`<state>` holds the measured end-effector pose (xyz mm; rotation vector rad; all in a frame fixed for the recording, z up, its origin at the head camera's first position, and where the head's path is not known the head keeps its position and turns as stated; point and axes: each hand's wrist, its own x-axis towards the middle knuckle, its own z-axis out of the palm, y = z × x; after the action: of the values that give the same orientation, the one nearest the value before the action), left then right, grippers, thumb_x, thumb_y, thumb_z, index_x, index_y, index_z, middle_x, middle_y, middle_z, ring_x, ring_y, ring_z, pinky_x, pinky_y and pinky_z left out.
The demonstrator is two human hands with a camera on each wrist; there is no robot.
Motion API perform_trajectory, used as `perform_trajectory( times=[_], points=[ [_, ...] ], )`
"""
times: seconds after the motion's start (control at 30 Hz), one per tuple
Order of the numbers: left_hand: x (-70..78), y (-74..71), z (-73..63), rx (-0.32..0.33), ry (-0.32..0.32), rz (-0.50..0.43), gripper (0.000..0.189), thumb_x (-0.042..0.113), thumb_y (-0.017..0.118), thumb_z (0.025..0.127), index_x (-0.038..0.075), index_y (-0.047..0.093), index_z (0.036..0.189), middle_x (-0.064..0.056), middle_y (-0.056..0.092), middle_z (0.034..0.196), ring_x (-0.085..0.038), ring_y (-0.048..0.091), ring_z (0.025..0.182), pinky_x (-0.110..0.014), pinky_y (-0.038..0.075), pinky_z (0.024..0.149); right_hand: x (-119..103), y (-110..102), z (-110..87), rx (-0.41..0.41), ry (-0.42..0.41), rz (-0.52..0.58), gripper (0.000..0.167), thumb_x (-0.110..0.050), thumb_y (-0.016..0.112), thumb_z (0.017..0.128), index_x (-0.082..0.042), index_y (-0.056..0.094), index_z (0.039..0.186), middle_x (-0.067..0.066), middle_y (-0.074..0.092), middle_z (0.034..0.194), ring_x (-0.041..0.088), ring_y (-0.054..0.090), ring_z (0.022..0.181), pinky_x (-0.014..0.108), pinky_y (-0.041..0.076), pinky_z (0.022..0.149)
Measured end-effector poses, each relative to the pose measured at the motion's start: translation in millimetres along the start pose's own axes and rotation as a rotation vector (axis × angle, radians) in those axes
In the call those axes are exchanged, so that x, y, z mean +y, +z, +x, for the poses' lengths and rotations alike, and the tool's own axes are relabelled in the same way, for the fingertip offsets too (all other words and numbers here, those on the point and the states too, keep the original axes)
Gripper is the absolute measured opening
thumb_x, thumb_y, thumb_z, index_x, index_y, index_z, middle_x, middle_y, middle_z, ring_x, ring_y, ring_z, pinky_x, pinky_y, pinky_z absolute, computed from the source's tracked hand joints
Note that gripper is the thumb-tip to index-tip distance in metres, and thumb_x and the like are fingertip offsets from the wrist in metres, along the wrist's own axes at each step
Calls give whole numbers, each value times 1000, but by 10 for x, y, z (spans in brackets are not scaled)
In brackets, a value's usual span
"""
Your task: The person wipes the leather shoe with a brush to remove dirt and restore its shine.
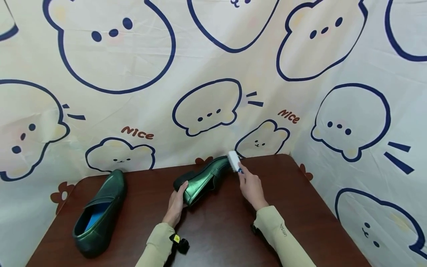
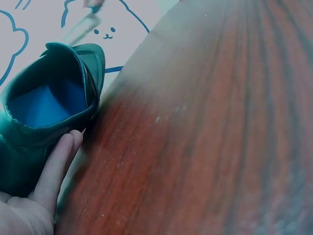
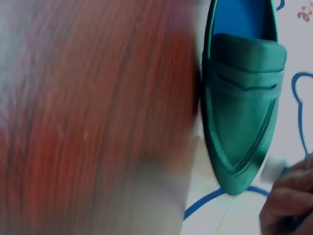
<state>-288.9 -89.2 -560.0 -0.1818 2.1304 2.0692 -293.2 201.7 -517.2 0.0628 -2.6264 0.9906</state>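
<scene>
My left hand (image 1: 175,207) grips a shiny green loafer (image 1: 203,181) by its heel end. The loafer is tilted, toe pointing away to the right, with its dark sole partly showing at the left. In the left wrist view the fingers (image 2: 56,164) lie along the shoe's side below its opening, and a blue insole (image 2: 44,107) shows inside. A small white brush (image 1: 234,160) is held in my right hand (image 1: 252,187) at the loafer's toe. The right wrist view puts the brush (image 3: 273,170) beside the toe; I cannot tell whether they touch.
A second green loafer (image 1: 113,193) with a blue insole stands upright at the left of the dark brown wooden table (image 1: 213,237). A white cloth (image 1: 207,59) printed with cartoon bears hangs behind the table and along its sides.
</scene>
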Motion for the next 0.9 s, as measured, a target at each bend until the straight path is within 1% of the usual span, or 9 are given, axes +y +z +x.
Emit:
perform_trajectory(
  times=[0.1, 0.17, 0.3, 0.43, 0.5, 0.6, 0.73, 0.8, 0.9],
  points=[
    [14, -6, -1, -14, 6, 0, 79, 72, 46, 99, 8, 49, 146, -14, 56, 132, -24, 60, 108, -39, 52, 91, -79, 40, -29, -36, -100, 10, 47, -19, 57, 108, -24, 51, 154, 16, 76, 105, 16, 51, 60, 30, 47, 61],
    [17, -5, 5, -21, 3, 3, 78, 71, 45, 100, 8, 48, 147, -15, 56, 133, -24, 59, 108, -38, 52, 90, -117, 67, -36, -48, -154, -22, 48, -18, 59, 107, -24, 52, 153, 14, 76, 116, 14, 55, 66, 30, 49, 65],
    [48, -5, -14, -31, -7, -4, 76, 66, 45, 103, 5, 46, 148, -17, 55, 134, -25, 59, 108, -37, 52, 89, -100, 102, -31, -22, -172, -117, 47, -18, 62, 105, -24, 55, 151, 14, 76, 117, 17, 64, 71, 34, 54, 66],
    [27, -5, 17, -32, -3, -23, 79, 69, 45, 101, 6, 46, 148, -16, 53, 134, -25, 58, 107, -37, 52, 89, 5, 55, 31, 41, -101, -164, 45, -18, 60, 106, -20, 55, 151, 16, 77, 95, 19, 58, 58, 34, 48, 56],
    [24, 6, 28, -31, -2, -28, 80, 72, 46, 99, 8, 46, 148, -15, 53, 134, -24, 58, 108, -37, 52, 90, 65, 14, 67, 62, -43, -164, 45, -18, 59, 107, -17, 54, 152, 17, 76, 91, 19, 54, 54, 33, 44, 53],
    [34, 10, 27, -25, -7, -23, 79, 72, 47, 99, 8, 47, 146, -14, 54, 133, -24, 59, 107, -37, 52, 90, 132, -20, 99, 65, 42, -148, 45, -16, 57, 107, -13, 53, 152, 21, 76, 103, 23, 60, 59, 35, 47, 54],
    [27, -7, 16, -20, -11, -18, 78, 71, 46, 100, 7, 48, 146, -14, 55, 132, -24, 59, 107, -38, 52, 90, 165, -25, 113, 23, 106, -96, 47, -16, 55, 108, -9, 50, 154, 25, 68, 131, 28, 70, 77, 40, 55, 65],
    [16, -14, 12, -22, -10, -16, 79, 71, 46, 100, 7, 47, 146, -15, 54, 134, -25, 59, 109, -39, 52, 92, 168, -26, 117, 5, 125, -72, 47, -15, 54, 108, -8, 48, 154, 25, 65, 136, 29, 70, 82, 42, 56, 68],
    [1, -21, 7, -21, -9, -13, 83, 73, 47, 99, 7, 46, 148, -16, 53, 137, -26, 58, 114, -41, 51, 96, 161, -39, 122, -7, 144, -43, 46, -16, 53, 109, -8, 49, 154, 26, 64, 137, 29, 67, 79, 40, 53, 67]
  ],
)
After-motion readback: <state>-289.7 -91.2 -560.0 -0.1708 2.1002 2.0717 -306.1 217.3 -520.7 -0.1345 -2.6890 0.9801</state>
